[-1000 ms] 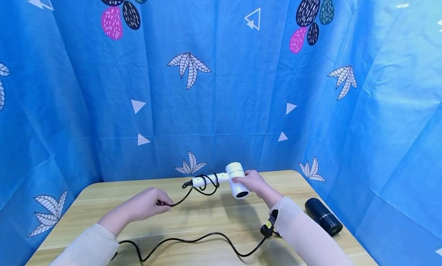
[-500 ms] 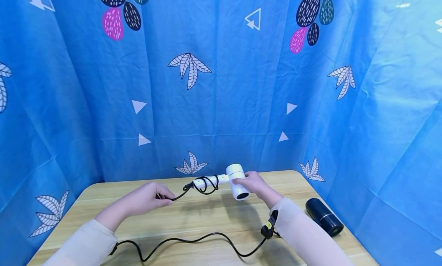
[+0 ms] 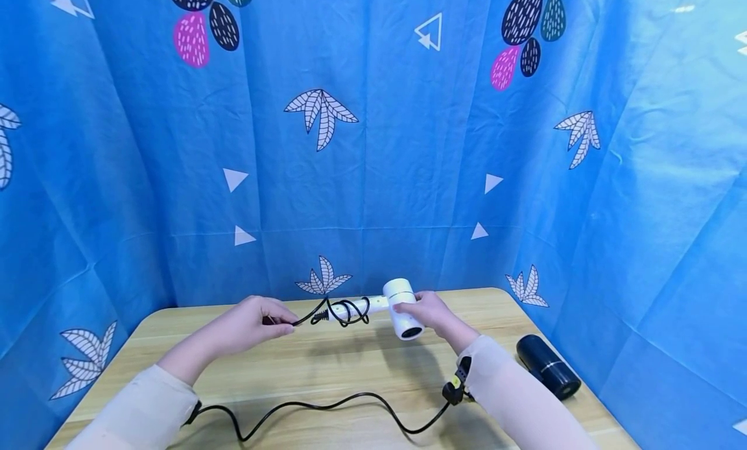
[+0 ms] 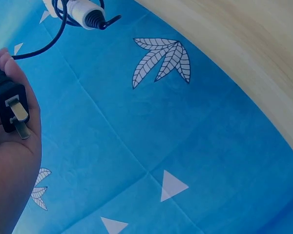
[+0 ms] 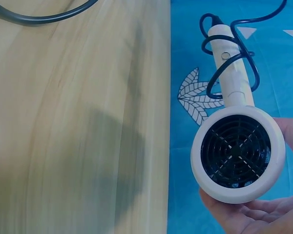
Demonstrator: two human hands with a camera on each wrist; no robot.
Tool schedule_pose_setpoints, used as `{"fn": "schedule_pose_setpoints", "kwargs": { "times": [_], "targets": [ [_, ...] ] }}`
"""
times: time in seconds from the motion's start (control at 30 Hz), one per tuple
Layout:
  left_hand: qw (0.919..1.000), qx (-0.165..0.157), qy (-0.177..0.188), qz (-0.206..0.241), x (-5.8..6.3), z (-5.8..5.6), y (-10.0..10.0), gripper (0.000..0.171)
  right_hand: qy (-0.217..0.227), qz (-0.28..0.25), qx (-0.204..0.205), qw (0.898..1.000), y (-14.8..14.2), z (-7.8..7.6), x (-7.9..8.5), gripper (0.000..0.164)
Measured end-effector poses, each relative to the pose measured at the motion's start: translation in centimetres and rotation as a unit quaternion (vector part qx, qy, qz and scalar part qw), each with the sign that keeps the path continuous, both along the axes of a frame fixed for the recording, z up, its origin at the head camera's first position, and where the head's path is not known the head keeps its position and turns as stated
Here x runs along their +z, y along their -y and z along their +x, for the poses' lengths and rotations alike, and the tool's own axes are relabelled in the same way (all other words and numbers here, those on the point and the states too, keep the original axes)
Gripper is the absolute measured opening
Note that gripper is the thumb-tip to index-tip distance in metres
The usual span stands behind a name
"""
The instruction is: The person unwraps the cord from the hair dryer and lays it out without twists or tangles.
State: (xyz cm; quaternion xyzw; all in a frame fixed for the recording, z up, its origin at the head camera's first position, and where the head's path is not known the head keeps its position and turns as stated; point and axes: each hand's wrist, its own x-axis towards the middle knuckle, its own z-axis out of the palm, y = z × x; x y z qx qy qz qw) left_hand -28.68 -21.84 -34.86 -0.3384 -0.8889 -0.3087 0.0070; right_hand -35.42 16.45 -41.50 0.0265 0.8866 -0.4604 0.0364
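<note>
My right hand grips a white hair dryer by its barrel, above the table. In the right wrist view the round grille shows, with fingers and thumb around the barrel. The dryer's handle points left, and its black cord loops loosely around it. My left hand pinches the cord close to its end, level with the handle. Seen from the left wrist, the black plug lies against the palm with its metal prongs showing.
On the wooden table a black cylinder lies at the right edge. A separate black cable runs between the two wrists across the front. Blue patterned curtains stand close behind and at both sides.
My left hand has risen and moved slightly away from me, lifting the cord so that it now arches up beside the handle end. My right hand and the dryer have barely moved.
</note>
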Motion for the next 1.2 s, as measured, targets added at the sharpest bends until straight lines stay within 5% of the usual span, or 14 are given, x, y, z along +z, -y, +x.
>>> {"fn": "schedule_pose_setpoints", "kwargs": {
  "times": [0.53,0.93,1.2],
  "targets": [
    [0.9956,0.066,-0.046,0.048,0.0,-0.2,-0.7,0.019,-0.012,-0.002,0.026,1.000,-0.1,0.2,-0.5,0.054],
    [0.9793,0.115,-0.148,0.077,-0.5,-0.9,-1.3,0.018,-0.015,-0.013,0.043,0.999,-0.2,0.4,-0.4,0.055],
    [0.9717,0.150,-0.156,0.093,-0.9,-1.6,-1.5,0.021,-0.015,-0.018,0.057,0.998,-0.2,0.6,-0.3,0.057]
  ]
}}
